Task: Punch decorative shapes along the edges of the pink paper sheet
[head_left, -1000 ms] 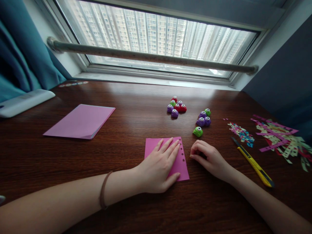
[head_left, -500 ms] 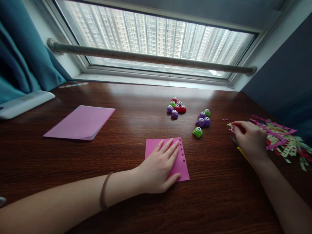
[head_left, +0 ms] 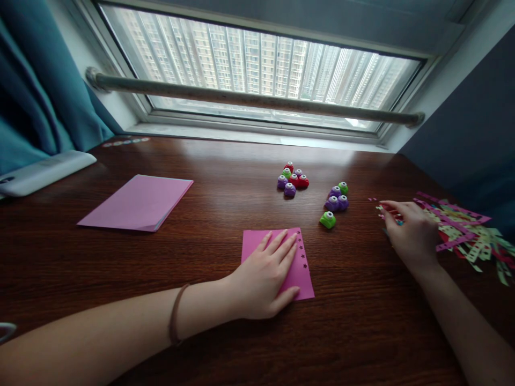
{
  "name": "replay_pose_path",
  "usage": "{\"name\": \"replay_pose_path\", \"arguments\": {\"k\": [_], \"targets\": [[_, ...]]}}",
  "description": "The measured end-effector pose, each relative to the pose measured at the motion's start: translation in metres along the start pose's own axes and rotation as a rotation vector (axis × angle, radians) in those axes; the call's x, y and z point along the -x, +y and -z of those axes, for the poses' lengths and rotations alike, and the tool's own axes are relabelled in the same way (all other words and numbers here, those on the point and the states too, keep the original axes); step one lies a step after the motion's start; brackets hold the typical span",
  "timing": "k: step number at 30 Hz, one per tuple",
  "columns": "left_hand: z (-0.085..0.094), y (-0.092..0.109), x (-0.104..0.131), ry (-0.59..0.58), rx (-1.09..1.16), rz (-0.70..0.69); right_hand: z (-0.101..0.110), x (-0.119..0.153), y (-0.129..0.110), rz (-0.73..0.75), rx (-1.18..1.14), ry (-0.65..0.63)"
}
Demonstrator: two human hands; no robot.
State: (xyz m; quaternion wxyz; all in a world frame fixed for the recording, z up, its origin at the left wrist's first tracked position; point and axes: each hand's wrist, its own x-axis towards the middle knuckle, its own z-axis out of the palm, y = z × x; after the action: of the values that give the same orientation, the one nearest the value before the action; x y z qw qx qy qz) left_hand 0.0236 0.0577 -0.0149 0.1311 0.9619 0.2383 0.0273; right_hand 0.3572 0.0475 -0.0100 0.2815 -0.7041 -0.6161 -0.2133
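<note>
My left hand (head_left: 261, 273) lies flat with fingers stretched out on a sheet of pink paper (head_left: 303, 287). A row of star-shaped holes runs down the sheet's right edge. Over to the right, my right hand (head_left: 416, 233) is closed, its thumb and index finger close together at a small pile of tiny paper cutouts (head_left: 380, 209). Whatever the fingertips hold is too small or hidden to make out. A dark, thin tool tip (head_left: 385, 232) shows under that hand, the rest covered. The green craft punch (head_left: 328, 220) sits between the two hands.
Purple and green craft punches (head_left: 337, 199) stand behind the single green one. Another cluster of red, purple and green punches (head_left: 293, 179) sits farther back. Pink paper (head_left: 139, 202) is stacked at left. Punched paper strips (head_left: 472, 230) heap up at right. A window bar (head_left: 257, 101) crosses behind.
My right hand has shifted slightly left over the cutouts and now covers the yellow part of the tool. My left hand stays flat on the sheet. The whole view has shifted a little.
</note>
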Motion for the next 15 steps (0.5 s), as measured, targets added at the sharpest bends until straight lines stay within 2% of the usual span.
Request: {"name": "replay_pose_path", "arguments": {"k": [5, 7, 11, 13, 15], "targets": [[0.001, 0.000, 0.000, -0.004, -0.002, 0.003, 0.004, 0.002, -0.016, -0.010, -0.167, -0.032], [0.001, 0.001, 0.001, -0.005, -0.003, 0.003, 0.004, 0.005, -0.024, 0.019, -0.321, -0.149], [0.001, 0.001, 0.001, 0.000, -0.010, 0.003, 0.002, 0.014, -0.041, 0.169, -0.601, -0.533], [0.000, 0.001, 0.001, 0.006, -0.013, 0.003, -0.002, 0.017, -0.046, 0.260, -0.594, -0.616], [0.000, 0.001, 0.000, 0.009, -0.013, 0.001, -0.006, 0.019, -0.048, 0.315, -0.530, -0.644]]}}
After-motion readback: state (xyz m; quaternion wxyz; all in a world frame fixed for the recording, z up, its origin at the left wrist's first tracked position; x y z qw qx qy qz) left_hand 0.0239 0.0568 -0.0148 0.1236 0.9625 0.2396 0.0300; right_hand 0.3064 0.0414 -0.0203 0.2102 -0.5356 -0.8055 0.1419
